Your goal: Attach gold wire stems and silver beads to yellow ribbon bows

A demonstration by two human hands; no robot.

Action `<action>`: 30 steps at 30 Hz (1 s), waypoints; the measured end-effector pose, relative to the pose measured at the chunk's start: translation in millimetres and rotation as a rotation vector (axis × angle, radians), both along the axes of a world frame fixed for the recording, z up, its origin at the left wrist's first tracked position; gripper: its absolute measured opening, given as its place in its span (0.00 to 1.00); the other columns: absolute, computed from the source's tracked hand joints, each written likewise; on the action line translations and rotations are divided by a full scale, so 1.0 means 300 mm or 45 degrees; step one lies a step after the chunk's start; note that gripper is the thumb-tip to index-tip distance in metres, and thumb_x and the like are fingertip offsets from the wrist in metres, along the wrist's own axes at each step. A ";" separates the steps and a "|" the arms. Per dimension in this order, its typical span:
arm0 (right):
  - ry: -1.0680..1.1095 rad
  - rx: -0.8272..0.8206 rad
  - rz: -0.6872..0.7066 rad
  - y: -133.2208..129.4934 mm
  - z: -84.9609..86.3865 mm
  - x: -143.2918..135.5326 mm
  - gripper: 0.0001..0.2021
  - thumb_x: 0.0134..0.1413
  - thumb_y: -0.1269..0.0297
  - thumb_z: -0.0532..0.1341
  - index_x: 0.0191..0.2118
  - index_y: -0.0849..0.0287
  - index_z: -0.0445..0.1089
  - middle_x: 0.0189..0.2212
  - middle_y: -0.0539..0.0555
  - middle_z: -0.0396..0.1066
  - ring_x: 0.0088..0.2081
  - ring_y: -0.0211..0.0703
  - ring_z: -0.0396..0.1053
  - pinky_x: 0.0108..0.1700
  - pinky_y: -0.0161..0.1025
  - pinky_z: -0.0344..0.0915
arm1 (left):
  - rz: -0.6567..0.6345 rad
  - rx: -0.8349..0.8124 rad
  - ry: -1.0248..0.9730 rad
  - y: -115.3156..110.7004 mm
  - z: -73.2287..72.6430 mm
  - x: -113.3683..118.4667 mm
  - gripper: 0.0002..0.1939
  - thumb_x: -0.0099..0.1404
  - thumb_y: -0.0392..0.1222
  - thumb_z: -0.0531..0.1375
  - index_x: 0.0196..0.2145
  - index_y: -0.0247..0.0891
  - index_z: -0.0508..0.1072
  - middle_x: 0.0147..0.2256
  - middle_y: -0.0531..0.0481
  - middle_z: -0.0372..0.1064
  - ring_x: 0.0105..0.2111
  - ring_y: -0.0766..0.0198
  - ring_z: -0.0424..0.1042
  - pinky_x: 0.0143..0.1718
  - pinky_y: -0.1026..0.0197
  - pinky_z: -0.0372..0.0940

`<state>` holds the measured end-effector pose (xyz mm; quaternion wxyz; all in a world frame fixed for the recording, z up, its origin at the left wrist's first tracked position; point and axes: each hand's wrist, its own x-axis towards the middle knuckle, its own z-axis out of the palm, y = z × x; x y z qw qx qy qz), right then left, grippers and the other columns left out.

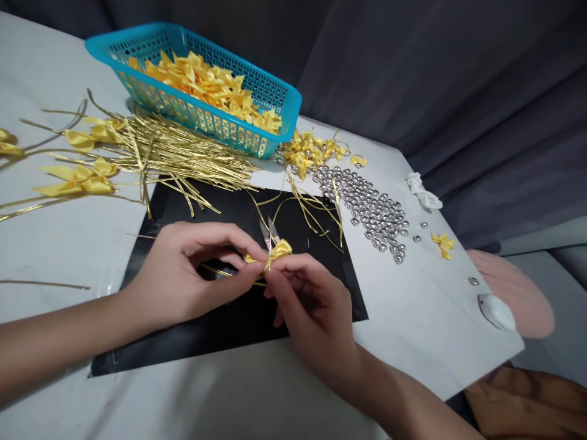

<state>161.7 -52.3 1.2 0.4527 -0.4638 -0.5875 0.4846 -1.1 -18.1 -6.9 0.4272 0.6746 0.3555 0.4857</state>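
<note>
Over a black mat [202, 339], my left hand [197, 263] and my right hand [316, 299] meet with fingertips pinched together. Between them is a small yellow ribbon bow [280, 249], partly covered by the fingers of both hands. A gold cord runs by the bow, and some of it passes behind my left fingers. Just beyond the bow lie scissors [270, 229], their blades pointing away and their handles hidden. Loose gold cords [316, 214] rest on the mat's far right part.
A blue basket [183, 101] full of yellow ribbon bows stands at the back. Before it lies a pile of gold cords [183, 156]. Silver beads [371, 208] are spread to the right, near a white rounded device [496, 311]. Finished-looking yellow bows [82, 180] lie at left.
</note>
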 end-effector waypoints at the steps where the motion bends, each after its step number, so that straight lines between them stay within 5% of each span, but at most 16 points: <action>1: -0.006 0.003 -0.004 -0.001 0.001 -0.001 0.02 0.57 0.69 0.58 0.34 0.59 0.67 0.22 0.47 0.65 0.20 0.29 0.60 0.18 0.28 0.59 | -0.001 -0.003 0.009 0.000 -0.002 -0.001 0.09 0.54 0.29 0.63 0.28 0.44 0.76 0.25 0.57 0.76 0.22 0.67 0.75 0.24 0.73 0.71; 21: -0.083 -0.120 -0.090 0.012 0.010 0.005 0.04 0.53 0.65 0.60 0.30 0.58 0.66 0.18 0.44 0.61 0.18 0.30 0.56 0.18 0.29 0.57 | -0.006 -0.143 0.135 -0.011 0.018 0.000 0.06 0.53 0.32 0.61 0.27 0.42 0.76 0.26 0.57 0.76 0.24 0.70 0.73 0.27 0.74 0.68; 26: -0.218 0.053 -0.187 0.024 0.021 0.018 0.08 0.48 0.69 0.65 0.34 0.57 0.66 0.24 0.46 0.65 0.21 0.30 0.58 0.22 0.30 0.58 | -0.010 -0.138 0.151 -0.009 0.011 0.000 0.05 0.55 0.33 0.61 0.28 0.41 0.76 0.26 0.57 0.76 0.24 0.71 0.73 0.27 0.75 0.67; 30: -0.412 0.298 -0.108 0.049 0.050 0.047 0.13 0.45 0.70 0.67 0.40 0.59 0.70 0.37 0.54 0.68 0.37 0.40 0.66 0.38 0.38 0.65 | -0.003 -0.123 0.150 -0.009 0.009 0.000 0.05 0.54 0.32 0.62 0.28 0.40 0.75 0.26 0.57 0.75 0.25 0.72 0.73 0.28 0.75 0.67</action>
